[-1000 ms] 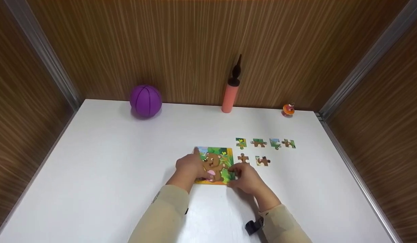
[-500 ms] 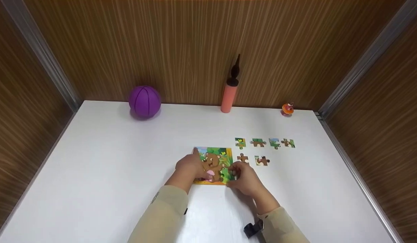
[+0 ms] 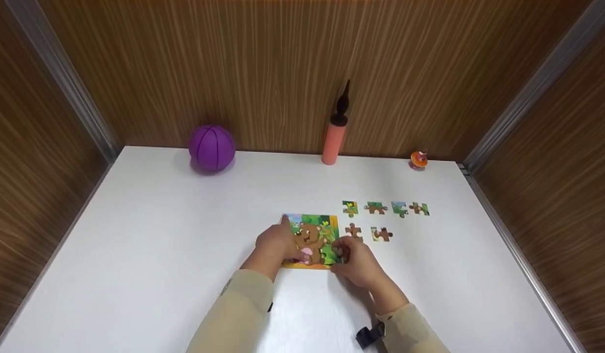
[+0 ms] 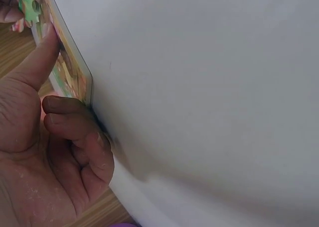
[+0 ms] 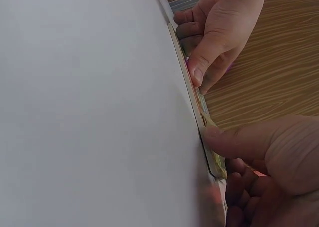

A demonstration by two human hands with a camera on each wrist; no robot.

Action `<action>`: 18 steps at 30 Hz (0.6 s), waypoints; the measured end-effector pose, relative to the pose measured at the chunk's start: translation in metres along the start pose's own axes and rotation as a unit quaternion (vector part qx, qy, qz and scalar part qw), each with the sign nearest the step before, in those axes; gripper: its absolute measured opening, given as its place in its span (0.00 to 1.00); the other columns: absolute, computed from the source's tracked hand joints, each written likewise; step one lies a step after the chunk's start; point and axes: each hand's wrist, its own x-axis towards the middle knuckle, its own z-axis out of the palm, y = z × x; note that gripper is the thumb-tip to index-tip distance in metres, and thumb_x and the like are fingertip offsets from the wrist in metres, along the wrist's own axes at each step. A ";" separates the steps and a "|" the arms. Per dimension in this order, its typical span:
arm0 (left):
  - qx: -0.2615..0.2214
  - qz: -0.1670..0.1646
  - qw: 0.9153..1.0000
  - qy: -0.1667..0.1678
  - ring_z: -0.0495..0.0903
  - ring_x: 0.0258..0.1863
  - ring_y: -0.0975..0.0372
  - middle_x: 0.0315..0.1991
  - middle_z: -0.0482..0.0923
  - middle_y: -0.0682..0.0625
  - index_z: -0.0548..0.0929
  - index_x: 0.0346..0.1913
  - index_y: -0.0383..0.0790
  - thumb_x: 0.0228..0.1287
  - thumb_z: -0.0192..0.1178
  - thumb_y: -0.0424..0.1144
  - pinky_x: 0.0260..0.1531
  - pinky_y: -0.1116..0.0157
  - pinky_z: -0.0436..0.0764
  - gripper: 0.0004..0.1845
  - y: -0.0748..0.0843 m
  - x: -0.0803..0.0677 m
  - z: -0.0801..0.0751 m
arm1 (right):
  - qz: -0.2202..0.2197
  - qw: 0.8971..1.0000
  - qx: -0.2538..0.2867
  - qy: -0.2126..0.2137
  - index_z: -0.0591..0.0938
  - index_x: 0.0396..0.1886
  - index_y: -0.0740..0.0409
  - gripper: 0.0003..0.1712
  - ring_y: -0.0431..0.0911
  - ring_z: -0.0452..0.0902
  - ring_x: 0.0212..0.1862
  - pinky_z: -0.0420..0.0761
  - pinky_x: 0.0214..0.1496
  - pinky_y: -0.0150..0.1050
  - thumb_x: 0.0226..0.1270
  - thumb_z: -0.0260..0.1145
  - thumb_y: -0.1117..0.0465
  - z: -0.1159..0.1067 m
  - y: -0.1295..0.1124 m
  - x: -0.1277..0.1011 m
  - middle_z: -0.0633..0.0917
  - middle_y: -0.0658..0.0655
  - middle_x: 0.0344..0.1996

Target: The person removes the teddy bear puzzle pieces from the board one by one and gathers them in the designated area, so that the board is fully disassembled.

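Note:
A bear jigsaw puzzle [image 3: 309,233] in its flat tray lies mid-table in the head view. My left hand [image 3: 277,241] holds its left side, index finger along the edge and thumb on the picture. In the left wrist view the other fingers [image 4: 82,147] curl beside the tray's edge. At the lower right corner my right hand [image 3: 359,262] pinches a green puzzle piece [image 3: 328,255]. One edge of that piece [image 5: 207,118] tilts up from the tray in the right wrist view, by the thumb. The right fingertips partly hide it.
Several loose puzzle pieces [image 3: 376,208] lie in two rows right of the puzzle. Along the back stand a purple ball [image 3: 212,148], a pink hand pump [image 3: 334,143] with a black nozzle and a small orange-and-pink toy [image 3: 418,160]. Wood-grain panels enclose the white table [image 3: 150,235].
The green piece at the lower right corner now tilts up more under the right fingers. Both hands stay in nearly the same place; the loose pieces have not moved.

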 end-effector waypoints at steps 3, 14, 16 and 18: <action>0.003 0.000 1.000 0.000 0.73 0.72 0.44 0.73 0.72 0.32 0.49 0.85 0.33 0.53 0.83 0.57 0.69 0.51 0.75 0.69 0.000 0.000 -0.001 | 0.004 1.000 -0.006 -0.002 0.84 0.54 0.63 0.25 0.48 0.75 0.42 0.79 0.47 0.46 0.55 0.80 0.74 -0.001 0.001 0.000 0.82 0.54 0.40; 0.017 0.008 1.000 0.003 0.74 0.71 0.44 0.72 0.73 0.31 0.49 0.85 0.33 0.51 0.83 0.59 0.66 0.50 0.77 0.70 -0.002 0.005 0.002 | -0.022 0.999 -0.042 0.018 0.84 0.53 0.63 0.26 0.49 0.77 0.46 0.81 0.52 0.50 0.52 0.76 0.76 -0.010 0.006 -0.003 0.81 0.57 0.45; 0.016 0.010 1.000 0.005 0.74 0.71 0.43 0.72 0.73 0.31 0.49 0.85 0.32 0.51 0.83 0.59 0.66 0.50 0.77 0.70 -0.003 0.004 0.002 | -0.024 0.999 -0.037 0.025 0.84 0.52 0.62 0.26 0.49 0.76 0.45 0.80 0.51 0.49 0.50 0.76 0.77 -0.014 0.009 -0.004 0.81 0.57 0.44; 0.011 0.012 1.000 0.007 0.73 0.71 0.43 0.72 0.73 0.31 0.50 0.85 0.31 0.51 0.83 0.58 0.67 0.50 0.76 0.70 -0.003 0.004 0.002 | -0.028 0.999 -0.030 0.034 0.85 0.51 0.61 0.26 0.49 0.76 0.44 0.79 0.50 0.49 0.49 0.77 0.77 -0.019 0.013 -0.005 0.81 0.57 0.43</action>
